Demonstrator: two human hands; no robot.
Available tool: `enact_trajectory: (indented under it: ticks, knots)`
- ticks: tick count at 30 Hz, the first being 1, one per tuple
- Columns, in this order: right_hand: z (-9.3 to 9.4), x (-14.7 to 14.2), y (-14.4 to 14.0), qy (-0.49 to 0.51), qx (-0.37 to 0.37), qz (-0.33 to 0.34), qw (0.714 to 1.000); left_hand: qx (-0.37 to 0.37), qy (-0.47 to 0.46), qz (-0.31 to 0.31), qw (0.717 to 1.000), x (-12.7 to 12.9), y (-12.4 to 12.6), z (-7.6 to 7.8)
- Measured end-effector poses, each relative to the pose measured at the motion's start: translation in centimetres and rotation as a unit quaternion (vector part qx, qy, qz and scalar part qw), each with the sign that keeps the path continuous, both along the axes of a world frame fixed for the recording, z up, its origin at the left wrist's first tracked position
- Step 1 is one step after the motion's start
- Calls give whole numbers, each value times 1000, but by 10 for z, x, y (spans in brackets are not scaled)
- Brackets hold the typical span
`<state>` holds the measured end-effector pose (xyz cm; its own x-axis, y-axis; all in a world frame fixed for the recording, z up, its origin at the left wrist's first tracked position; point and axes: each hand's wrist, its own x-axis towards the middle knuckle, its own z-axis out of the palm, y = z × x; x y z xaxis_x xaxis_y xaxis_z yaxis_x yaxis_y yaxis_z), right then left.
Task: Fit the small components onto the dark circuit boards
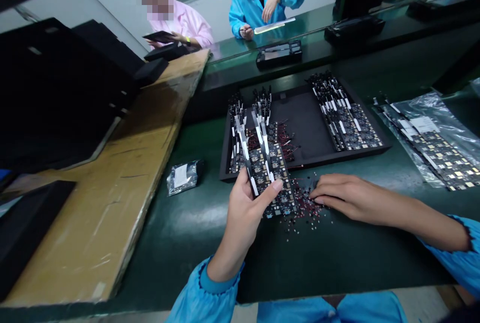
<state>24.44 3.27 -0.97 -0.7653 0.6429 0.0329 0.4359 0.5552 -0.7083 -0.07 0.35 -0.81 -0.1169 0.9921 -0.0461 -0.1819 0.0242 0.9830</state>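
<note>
My left hand (243, 213) is closed on a circuit board panel (275, 175), thumb on top and fingers beneath. The panel is black, with rows of small boards and long flat strips with white ends rising from it. It is tilted over the front left of a black tray (258, 165). Just to its right, my right hand (348, 197) has its fingertips pressed together at a loose pile of tiny red, black and pale parts (309, 203). Whatever those fingertips pinch is too small to make out.
More board panels (352, 125) stand in the tray's right side. A clear plastic bag (459, 118) with boards lies to the right, a small silvery packet (182, 177) to the left. Brown cardboard (123, 178) covers the left bench. Two people sit opposite; another person's hand shows top right.
</note>
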Motion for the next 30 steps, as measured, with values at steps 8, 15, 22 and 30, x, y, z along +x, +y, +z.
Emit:
enact_trajectory:
  ticks: [8,15,22,30]
  knots:
    - [4,-3,-1,10,1,-42,999,1,10,-9,1000,-1,-1,0]
    - [1,-3,-1,25,23,-35,999,-1,12,-8,1000,-1,-1,0]
    - [5,-4,-5,99,39,-85,991,-28,-23,-44,998,0,-4,3]
    - [5,-10,-14,109,13,-78,991,-27,-18,-94,995,2,-7,-4]
